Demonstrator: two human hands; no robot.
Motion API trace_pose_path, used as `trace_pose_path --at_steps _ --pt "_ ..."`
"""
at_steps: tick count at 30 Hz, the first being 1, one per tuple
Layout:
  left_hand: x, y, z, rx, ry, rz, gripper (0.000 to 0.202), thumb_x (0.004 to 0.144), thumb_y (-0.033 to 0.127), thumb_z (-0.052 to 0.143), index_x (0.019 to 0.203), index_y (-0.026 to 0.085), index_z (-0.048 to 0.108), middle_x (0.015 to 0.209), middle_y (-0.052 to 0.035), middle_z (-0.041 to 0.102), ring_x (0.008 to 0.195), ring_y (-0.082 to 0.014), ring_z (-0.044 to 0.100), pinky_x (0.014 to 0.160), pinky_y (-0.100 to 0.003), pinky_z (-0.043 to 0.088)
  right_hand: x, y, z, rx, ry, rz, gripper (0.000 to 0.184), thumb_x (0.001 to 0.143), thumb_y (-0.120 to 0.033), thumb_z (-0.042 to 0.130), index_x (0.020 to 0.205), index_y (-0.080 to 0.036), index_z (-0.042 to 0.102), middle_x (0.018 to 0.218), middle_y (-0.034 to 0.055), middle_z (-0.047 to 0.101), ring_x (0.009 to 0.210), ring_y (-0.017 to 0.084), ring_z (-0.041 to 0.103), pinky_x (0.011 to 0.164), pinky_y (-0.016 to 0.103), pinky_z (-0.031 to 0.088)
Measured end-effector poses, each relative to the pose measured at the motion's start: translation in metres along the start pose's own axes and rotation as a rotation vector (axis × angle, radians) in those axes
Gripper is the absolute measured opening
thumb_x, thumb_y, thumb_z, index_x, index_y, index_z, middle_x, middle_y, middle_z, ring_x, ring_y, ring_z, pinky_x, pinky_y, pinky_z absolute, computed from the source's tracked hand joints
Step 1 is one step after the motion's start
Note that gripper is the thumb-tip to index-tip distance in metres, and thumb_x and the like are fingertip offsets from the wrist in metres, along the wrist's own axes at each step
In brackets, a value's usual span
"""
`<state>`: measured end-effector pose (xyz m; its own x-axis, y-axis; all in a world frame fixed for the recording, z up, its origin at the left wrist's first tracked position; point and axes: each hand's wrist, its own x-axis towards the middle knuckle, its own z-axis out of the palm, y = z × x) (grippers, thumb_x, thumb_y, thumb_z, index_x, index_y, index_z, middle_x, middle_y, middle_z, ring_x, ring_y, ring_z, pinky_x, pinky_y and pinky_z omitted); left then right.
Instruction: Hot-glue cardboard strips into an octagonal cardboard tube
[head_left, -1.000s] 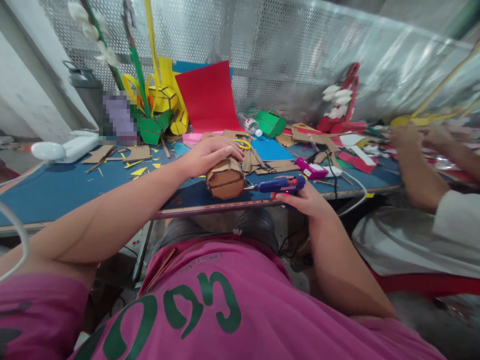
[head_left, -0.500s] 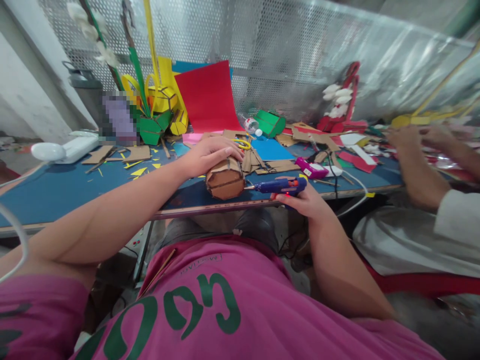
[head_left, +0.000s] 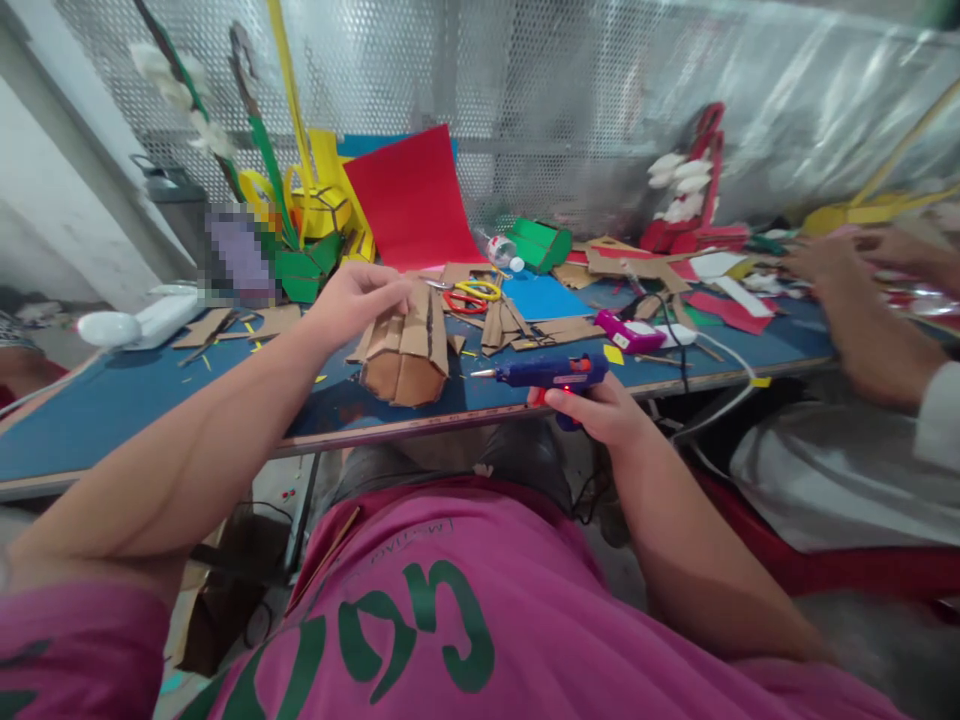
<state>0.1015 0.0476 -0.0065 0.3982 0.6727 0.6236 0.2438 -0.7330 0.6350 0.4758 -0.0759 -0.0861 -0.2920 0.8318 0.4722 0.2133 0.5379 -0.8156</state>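
Note:
A many-sided brown cardboard box [head_left: 405,378] lies on its side near the front edge of the blue table, its flat end facing me. My left hand [head_left: 369,298] rests over the top of it, fingers bent and gripping the upper cardboard. My right hand [head_left: 600,408] is wrapped around the handle of a blue glue gun [head_left: 551,372], with a red light glowing on it. The gun's metal nozzle points left at the box, with a small gap between them. Behind the box lie scissors with yellow handles [head_left: 480,290] and a pair with red handles [head_left: 463,303].
Cardboard scraps [head_left: 555,333], a blue sheet [head_left: 544,296] and a purple box [head_left: 628,335] with cables lie beyond the gun. A red sheet [head_left: 412,200] leans at the back, near a green box [head_left: 538,245]. Another person's hands [head_left: 840,260] work at the right.
My left hand has shifted left with the cardboard box, turning it, and the glue gun's nozzle is now apart from it. The red-handled scissors have come into view.

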Motion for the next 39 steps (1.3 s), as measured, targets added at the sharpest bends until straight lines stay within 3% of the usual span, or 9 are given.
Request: trace_pose_path --at_steps 3,12,25,34,39 --pt "0.000 0.007 0.005 -0.001 0.000 -0.019 0.045 0.097 0.052 0.084 0.066 0.020 0.079 0.073 -0.0083 0.081 0.069 -0.0169 0.068 0.067 -0.027 0.052 0.007 -0.003 0.012 0.044 0.042 0.013 0.061 0.091 -0.087 0.092 0.093 -0.025 0.093 0.093 0.0095 0.092 0.085 0.030 0.085 0.075 0.041 0.070" --pt "0.000 0.013 0.011 0.049 -0.020 -0.020 0.044 0.099 0.053 0.082 0.070 0.019 0.078 0.076 -0.0076 0.079 0.073 -0.0169 0.066 0.072 -0.028 0.051 0.024 -0.015 0.038 0.082 0.061 0.028 0.058 0.088 -0.082 0.096 0.090 -0.025 0.091 0.091 0.0084 0.092 0.087 0.029 0.084 0.079 0.040 0.069" --pt "0.000 0.005 0.016 0.080 -0.002 -0.017 0.051 0.101 0.058 0.076 0.068 0.021 0.069 0.078 -0.0075 0.076 0.075 -0.0182 0.064 0.071 -0.030 0.049 0.027 -0.023 0.037 -0.024 0.051 0.058 0.056 0.090 -0.075 0.094 0.076 -0.024 0.078 0.075 0.0054 0.080 0.071 0.023 0.074 0.067 0.035 0.063" --pt "0.000 0.005 0.016 0.089 -0.004 -0.021 0.049 0.103 0.055 0.076 0.069 0.021 0.070 0.077 -0.0065 0.076 0.073 -0.0176 0.062 0.068 -0.029 0.047 0.024 -0.029 0.033 -0.015 0.042 0.067 0.056 0.087 -0.077 0.097 0.078 -0.025 0.079 0.077 0.0063 0.082 0.075 0.027 0.079 0.067 0.037 0.066" --pt "0.000 0.005 0.016 0.091 -0.004 -0.032 0.045 0.103 0.051 0.074 0.069 0.021 0.070 0.078 -0.0064 0.077 0.075 -0.0175 0.065 0.071 -0.029 0.049 0.023 -0.028 0.033 -0.059 0.049 0.034 0.056 0.094 -0.078 0.091 0.083 -0.024 0.085 0.084 0.0085 0.087 0.082 0.029 0.082 0.074 0.039 0.067"
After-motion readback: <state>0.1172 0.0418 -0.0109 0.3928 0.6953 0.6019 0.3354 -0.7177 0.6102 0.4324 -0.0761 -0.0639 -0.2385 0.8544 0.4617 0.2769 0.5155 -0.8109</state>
